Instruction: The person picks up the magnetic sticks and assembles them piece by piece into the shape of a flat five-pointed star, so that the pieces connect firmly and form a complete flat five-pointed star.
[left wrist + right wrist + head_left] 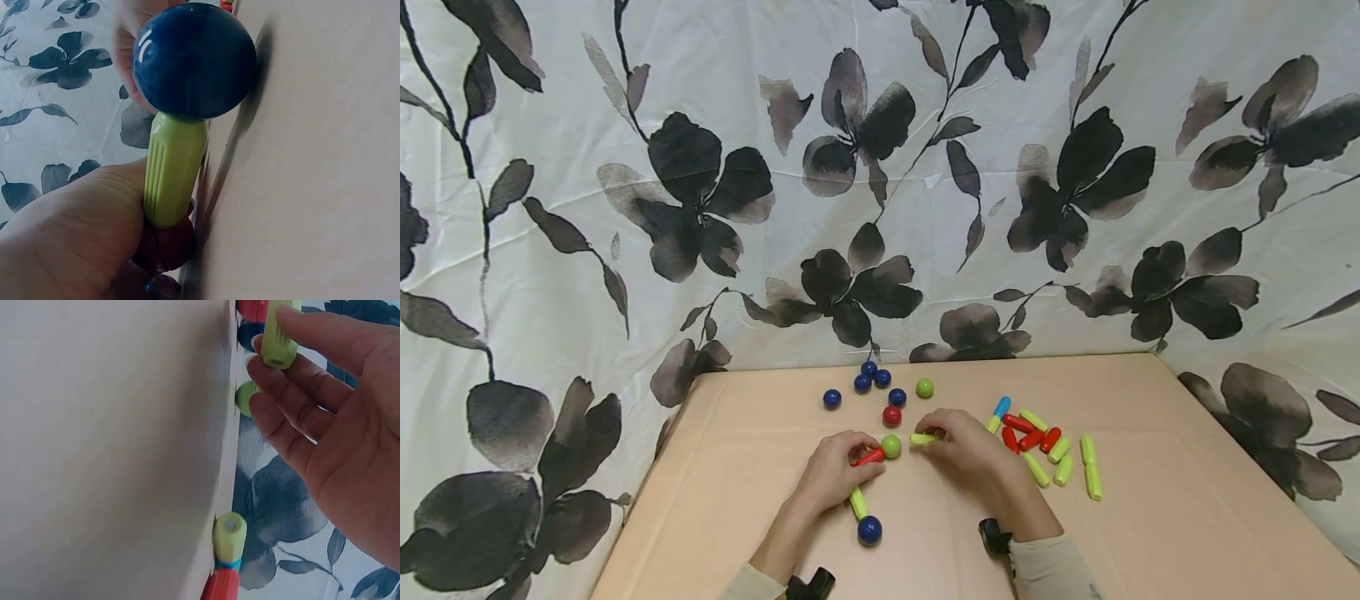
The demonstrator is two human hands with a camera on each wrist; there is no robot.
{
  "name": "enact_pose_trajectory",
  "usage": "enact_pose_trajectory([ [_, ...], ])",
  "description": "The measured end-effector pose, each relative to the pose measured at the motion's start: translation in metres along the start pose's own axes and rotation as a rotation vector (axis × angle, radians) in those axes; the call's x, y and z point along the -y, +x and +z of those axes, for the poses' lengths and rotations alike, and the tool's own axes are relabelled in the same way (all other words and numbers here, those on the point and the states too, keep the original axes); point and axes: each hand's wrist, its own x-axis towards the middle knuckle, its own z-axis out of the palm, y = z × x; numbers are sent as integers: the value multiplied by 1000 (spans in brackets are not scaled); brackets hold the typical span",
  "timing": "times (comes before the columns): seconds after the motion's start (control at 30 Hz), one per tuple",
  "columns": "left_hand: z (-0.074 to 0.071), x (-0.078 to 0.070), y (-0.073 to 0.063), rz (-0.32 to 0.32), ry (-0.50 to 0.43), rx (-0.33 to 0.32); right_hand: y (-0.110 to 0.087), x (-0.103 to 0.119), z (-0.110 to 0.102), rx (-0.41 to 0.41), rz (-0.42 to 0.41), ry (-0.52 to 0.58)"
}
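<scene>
- Closest to the head camera: two light sleeves (1052, 571) poking in from the bottom edge, black wrist mounts (995, 536) just past the cuffs.
- Left hand (829, 471) has its thumb and fingers clamped on a red stick (869, 457), and the stick's far end meets a lime ball (891, 447).
- Sticking out from under that same hand is a lime stick (858, 504) with a blue ball (869, 531) on its near end. Per the left wrist view, the other end butts up against a dark red piece (164, 247); can't make out its full shape.
- Right hand (958, 442) pinches a second lime stick (279, 337) between thumb and fingertips, spare fingers loosely bent. It's pointing at the lime ball, small gap between them.
- Just beyond that: a red ball (892, 416), five blue balls (862, 383) (one off to the left) and another lime ball (925, 387).
- Right of the right hand, a loose pile of red sticks (1032, 440) and lime sticks (1063, 470), plus one blue stick (1002, 406) end to end with a lime one.
- Tan tabletop (700, 500) underneath, floral cloth (700, 192) behind.
</scene>
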Motion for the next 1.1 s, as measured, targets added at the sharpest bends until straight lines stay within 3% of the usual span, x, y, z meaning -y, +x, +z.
enact_pose_trajectory([
  [0.53,1,0,-1,21,7,-8,5,12,13,91,-14,-89],
  [0.77,0,-8,-2,-22,124,-45,5,13,14,110,-7,-70],
  [0.97,-3,-14,-2,-74,156,18,5,15,14,120,-4,-59],
  [1.1,-3,-11,-2,-37,159,26,6,18,17,124,-8,-55],
])
